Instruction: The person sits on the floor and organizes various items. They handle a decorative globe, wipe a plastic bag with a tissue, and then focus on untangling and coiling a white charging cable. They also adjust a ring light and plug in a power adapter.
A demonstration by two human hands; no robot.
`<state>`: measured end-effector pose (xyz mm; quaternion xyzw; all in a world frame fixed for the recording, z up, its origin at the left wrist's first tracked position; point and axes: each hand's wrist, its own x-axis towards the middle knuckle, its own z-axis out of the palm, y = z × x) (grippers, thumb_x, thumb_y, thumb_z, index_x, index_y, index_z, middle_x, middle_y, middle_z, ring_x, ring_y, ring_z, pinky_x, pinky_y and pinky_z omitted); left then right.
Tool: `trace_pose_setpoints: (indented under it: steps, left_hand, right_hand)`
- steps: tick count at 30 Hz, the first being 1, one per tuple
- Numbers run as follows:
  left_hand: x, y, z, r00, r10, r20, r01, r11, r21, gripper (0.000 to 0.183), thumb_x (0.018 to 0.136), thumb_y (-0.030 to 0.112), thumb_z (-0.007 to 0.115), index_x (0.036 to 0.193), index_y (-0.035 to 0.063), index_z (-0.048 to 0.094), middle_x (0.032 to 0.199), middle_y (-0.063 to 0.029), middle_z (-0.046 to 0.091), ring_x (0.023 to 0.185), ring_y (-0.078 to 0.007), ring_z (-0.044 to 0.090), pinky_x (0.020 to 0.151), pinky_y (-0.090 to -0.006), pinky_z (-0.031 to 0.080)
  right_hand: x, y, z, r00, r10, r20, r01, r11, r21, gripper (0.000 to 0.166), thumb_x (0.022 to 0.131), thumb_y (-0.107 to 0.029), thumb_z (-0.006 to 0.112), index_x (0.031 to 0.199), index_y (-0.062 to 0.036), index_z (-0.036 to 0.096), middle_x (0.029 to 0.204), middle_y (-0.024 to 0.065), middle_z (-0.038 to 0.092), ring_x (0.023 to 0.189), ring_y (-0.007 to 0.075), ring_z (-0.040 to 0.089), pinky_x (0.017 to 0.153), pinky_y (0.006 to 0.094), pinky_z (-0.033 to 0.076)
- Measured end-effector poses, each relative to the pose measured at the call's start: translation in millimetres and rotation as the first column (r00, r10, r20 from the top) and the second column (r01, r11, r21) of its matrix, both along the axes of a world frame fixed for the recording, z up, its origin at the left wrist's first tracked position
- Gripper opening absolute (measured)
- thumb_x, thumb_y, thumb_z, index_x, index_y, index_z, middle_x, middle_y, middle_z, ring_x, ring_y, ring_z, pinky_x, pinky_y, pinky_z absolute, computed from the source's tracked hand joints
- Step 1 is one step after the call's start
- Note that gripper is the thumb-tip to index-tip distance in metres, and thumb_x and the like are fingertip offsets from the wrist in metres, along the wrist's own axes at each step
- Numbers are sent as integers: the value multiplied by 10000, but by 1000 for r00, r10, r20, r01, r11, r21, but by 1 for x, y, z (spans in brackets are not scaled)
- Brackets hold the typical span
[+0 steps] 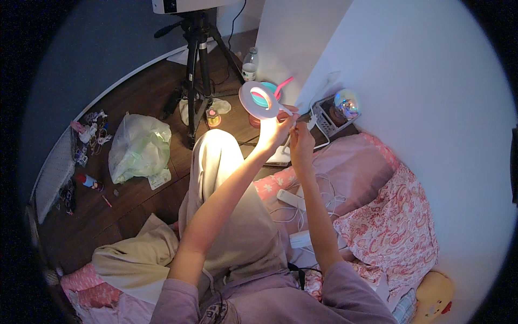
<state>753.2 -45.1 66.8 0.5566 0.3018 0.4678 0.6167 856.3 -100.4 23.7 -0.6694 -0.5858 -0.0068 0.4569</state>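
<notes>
A white desk lamp with a lit ring-shaped head (247, 103) shines down over my raised knee. Both my hands are at the lamp's neck, just right of the head. My left hand (280, 126) has its fingers closed around the neck near the head. My right hand (301, 137) grips the neck slightly lower, close beside the left. The lamp's white base (279, 157) stands below my hands, by the edge of the bedding. Behind the lamp head is a turquoise and pink cup (277, 90) with a pink straw. My fingertips partly hide the neck.
A black tripod (192, 81) bearing a white device stands ahead. Nearby are a plastic bottle (250, 65), a small jar (213, 117) and a grey basket (327, 123) with an iridescent globe (347, 103). A plastic bag (139, 146) lies left. White cables and a power strip (290, 199) lie on the bedding.
</notes>
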Motion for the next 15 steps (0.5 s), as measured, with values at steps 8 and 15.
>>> trace_pose_setpoints:
  steps: [8,15]
  left_hand:
    - [-4,3,-21,954,-8,300,23,999,-45,117,891,65,564,993,8,561,942,-75,635,923,-154,627,799,-271,487]
    - [-13,-2,-15,970,-16,241,41,994,-101,127,896,108,573,985,17,570,919,-54,647,881,-120,611,793,-262,466]
  right_hand:
    - [20,-9,-53,997,67,46,-56,976,-209,349,791,-132,661,1086,8,535,969,208,622,933,371,597,773,464,462]
    - [33,-32,-103,986,80,148,-16,921,-390,458,781,-141,668,1188,14,529,1066,234,599,1003,380,568,856,431,443]
